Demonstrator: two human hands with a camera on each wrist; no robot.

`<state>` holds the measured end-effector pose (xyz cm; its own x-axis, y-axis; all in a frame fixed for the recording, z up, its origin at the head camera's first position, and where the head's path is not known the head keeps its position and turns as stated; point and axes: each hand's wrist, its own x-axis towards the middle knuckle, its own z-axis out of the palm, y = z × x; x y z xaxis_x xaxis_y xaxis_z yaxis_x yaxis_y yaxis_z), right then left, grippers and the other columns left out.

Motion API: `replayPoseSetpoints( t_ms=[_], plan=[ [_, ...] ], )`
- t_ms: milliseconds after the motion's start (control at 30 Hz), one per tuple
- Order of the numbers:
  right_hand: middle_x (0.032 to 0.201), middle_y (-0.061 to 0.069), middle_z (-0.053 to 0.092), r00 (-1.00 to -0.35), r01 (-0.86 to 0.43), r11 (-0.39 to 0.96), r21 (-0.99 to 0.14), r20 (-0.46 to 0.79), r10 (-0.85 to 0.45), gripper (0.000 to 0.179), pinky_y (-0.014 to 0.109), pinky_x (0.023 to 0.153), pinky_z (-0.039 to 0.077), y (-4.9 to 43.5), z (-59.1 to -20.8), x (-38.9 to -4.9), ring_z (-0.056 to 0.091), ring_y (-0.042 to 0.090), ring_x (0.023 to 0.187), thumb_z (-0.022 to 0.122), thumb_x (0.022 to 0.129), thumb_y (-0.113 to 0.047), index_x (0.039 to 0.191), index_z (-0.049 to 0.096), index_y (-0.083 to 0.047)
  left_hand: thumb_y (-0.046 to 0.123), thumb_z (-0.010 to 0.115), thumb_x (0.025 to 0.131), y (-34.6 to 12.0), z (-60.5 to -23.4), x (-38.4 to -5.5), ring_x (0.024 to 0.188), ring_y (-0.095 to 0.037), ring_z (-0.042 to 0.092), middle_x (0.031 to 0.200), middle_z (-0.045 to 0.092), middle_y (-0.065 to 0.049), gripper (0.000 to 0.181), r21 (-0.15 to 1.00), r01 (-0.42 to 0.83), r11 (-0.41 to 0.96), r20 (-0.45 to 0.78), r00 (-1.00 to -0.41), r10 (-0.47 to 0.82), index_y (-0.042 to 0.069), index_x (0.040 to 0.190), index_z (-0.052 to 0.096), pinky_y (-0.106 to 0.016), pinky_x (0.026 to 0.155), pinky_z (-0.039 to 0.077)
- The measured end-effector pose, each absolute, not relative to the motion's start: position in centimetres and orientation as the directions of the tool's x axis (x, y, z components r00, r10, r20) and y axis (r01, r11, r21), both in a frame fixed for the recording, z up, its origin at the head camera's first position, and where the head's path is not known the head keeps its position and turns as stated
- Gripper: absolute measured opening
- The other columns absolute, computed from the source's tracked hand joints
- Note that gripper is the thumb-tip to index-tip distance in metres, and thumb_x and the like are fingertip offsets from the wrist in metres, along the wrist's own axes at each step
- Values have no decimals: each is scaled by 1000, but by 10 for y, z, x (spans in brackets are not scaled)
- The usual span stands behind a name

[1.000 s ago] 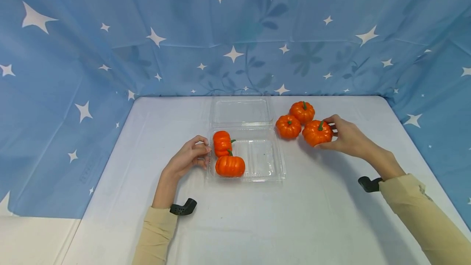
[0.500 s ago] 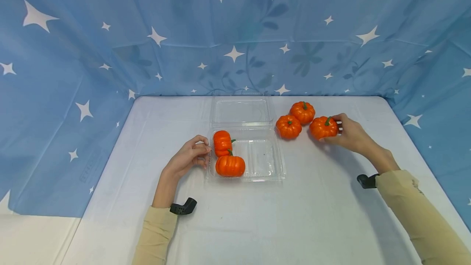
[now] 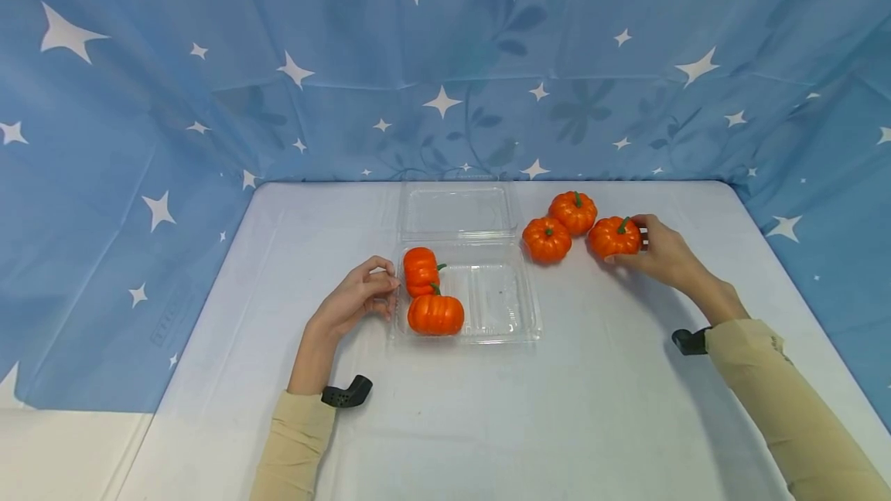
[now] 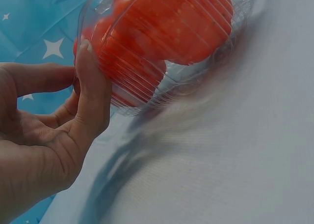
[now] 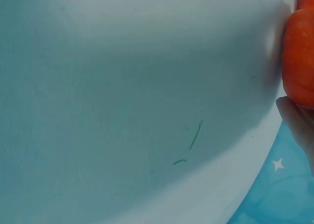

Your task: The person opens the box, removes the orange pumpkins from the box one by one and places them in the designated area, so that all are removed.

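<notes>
My left hand (image 3: 355, 296) pinches the left rim of an open clear plastic clamshell box (image 3: 490, 292); the left wrist view shows the thumb (image 4: 91, 86) against its wall. Inside, along the left side, lie two small orange pumpkins: one at the back (image 3: 421, 272) and one at the front (image 3: 435, 315), both tipped on their sides. On the right, my right hand (image 3: 657, 252) holds an orange pumpkin (image 3: 612, 238) between thumb and fingers, its green stem upward. The right wrist view catches only part of that pumpkin (image 5: 300, 57) and the thumb.
Two more pumpkins sit beside the held one, one nearer the box (image 3: 546, 240) and one farther back (image 3: 573, 213). The box's lid (image 3: 457, 209) lies folded back behind it. A blue star-patterned curtain (image 3: 445, 60) borders the white-covered table (image 3: 487, 424).
My right hand has shifted the pumpkin a little to the right and back, and it appears lower, close to the table. The left hand and the box stay put.
</notes>
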<state>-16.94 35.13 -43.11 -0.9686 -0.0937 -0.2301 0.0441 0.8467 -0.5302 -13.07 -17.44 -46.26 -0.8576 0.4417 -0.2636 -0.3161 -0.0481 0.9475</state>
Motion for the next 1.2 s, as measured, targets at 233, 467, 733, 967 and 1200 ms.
replayPoseSetpoints(
  t_ms=[233, 467, 733, 967, 1200],
  plan=[
    [147, 40, 38, -969, 35, 851, -523, -227, -99, 92, 67, 106, 45, 350, -432, -173, 46, 55, 128, 77, 92, -32, 151, 24, 16, 5, 54, 102, -174, -460, -131, 56, -18, 60, 73, 58, -4, 15, 945, -324, -45, -273, -857, 437, 5, 112, 43, -29, 55, 58],
    [152, 42, 32, -966, -3, 870, -493, -223, -129, 94, 69, 108, 41, 349, -430, -173, 42, 57, 131, 75, 94, -29, 154, 18, 16, 5, 55, 102, -174, -461, -131, 57, -17, 59, 73, 58, -5, 15, 946, -321, -50, -268, -857, 441, 6, 111, 43, -29, 55, 58],
    [155, 39, 30, -968, -10, 868, -497, -212, -132, 96, 70, 108, 41, 349, -427, -174, 40, 57, 132, 76, 93, -31, 156, 19, 11, 4, 54, 102, -174, -461, -131, 56, -17, 59, 72, 58, -5, 14, 942, -331, -51, -277, -856, 437, 6, 110, 43, -29, 55, 58],
    [155, 37, 31, -979, -35, 872, -488, -159, -128, 91, 72, 107, 40, 343, -418, -174, 37, 57, 135, 77, 92, -28, 156, 23, 9, 4, 54, 102, -174, -461, -131, 57, -17, 59, 73, 57, -5, 14, 943, -328, -52, -273, -855, 440, 6, 110, 43, -29, 55, 58],
    [154, 36, 33, -984, -93, 872, -481, -89, -155, 84, 73, 111, 34, 327, -405, -172, 33, 55, 139, 77, 92, -22, 155, 29, 5, 5, 55, 102, -174, -462, -131, 57, -18, 59, 73, 58, -5, 15, 947, -318, -43, -267, -857, 441, 5, 110, 43, -29, 56, 59]
  ],
)
